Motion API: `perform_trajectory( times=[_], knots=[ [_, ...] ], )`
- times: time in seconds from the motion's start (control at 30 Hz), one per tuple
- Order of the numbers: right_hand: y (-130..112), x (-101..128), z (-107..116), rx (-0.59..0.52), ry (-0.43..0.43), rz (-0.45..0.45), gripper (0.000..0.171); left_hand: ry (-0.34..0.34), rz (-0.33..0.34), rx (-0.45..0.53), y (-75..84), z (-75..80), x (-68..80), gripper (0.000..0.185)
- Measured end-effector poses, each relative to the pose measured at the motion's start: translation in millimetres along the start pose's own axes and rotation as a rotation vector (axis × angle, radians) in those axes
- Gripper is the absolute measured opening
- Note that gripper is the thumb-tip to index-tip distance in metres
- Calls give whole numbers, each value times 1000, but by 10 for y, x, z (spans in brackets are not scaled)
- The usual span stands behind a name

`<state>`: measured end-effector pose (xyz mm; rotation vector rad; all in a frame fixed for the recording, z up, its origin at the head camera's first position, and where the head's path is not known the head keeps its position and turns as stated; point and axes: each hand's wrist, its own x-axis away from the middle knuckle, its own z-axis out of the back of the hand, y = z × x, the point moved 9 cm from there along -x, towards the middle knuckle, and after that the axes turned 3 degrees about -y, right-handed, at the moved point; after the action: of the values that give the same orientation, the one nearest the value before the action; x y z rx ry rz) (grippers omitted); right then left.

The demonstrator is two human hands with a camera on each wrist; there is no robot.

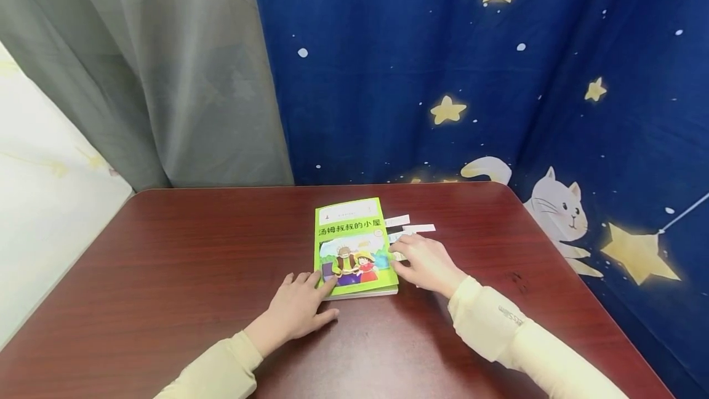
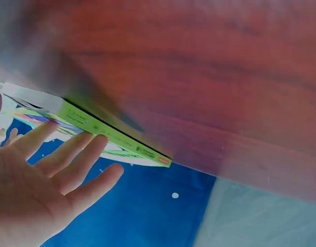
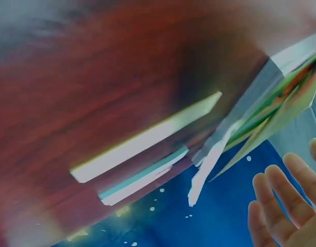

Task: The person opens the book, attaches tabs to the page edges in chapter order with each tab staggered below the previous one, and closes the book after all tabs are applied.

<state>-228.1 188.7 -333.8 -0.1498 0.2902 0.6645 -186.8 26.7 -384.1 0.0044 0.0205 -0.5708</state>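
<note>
At the left of the head view, a grey curtain (image 1: 166,66) hangs behind the dark red wooden table (image 1: 183,276), giving way to a blue backdrop with stars and a cat (image 1: 556,208) across the right half.

Low and left of centre, the left hand (image 1: 299,310) lies flat on the table with its fingers straight and slightly spread; the fingertips (image 1: 327,285) rest on the lower left corner of the green children's book (image 1: 352,246). That contact looks meant to steady the book against sliding. In the left wrist view the same fingers (image 2: 70,154) fan out along the book's green edge (image 2: 116,139), none curled round it.

The book lies closed, cover up, in the middle of the table, its spine to the left.

Just right of it, the right hand (image 1: 426,262) lies palm down with relaxed, loosely spread fingers touching the book's right edge. Under and beyond that hand lie a few paper strips (image 1: 418,227), likely bookmarks, fanned out beside the page edge. The right wrist view shows these strips (image 3: 142,141) flat on the wood and the fingers (image 3: 281,200) apart, pinching nothing.
</note>
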Motion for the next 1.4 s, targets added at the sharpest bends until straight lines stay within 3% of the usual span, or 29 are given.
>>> perform_trajectory(
  times=[0.13, 0.23, 0.5, 0.67, 1.03, 1.4],
  knots=[
    [-4, -132, -10, -4, -36, -20, 29, 68, -17, -9, -39, 86, -104, 42],
    [-3, -233, -71, -9, -81, -29, 37, 81, -5, -17, -94, 109, -209, 36],
    [46, -422, -355, 11, -219, -64, 57, -5, 94, -8, -307, 25, -482, 51],
    [83, -479, -468, -5, -275, -115, 61, -20, 135, 4, -407, -3, -589, 61],
    [78, -489, -690, 19, -399, -142, 66, -55, 168, 22, -494, -96, -665, 77],
    [57, -519, -707, 32, -402, -109, 62, -89, 179, 14, -501, -103, -672, 76]
  ],
)
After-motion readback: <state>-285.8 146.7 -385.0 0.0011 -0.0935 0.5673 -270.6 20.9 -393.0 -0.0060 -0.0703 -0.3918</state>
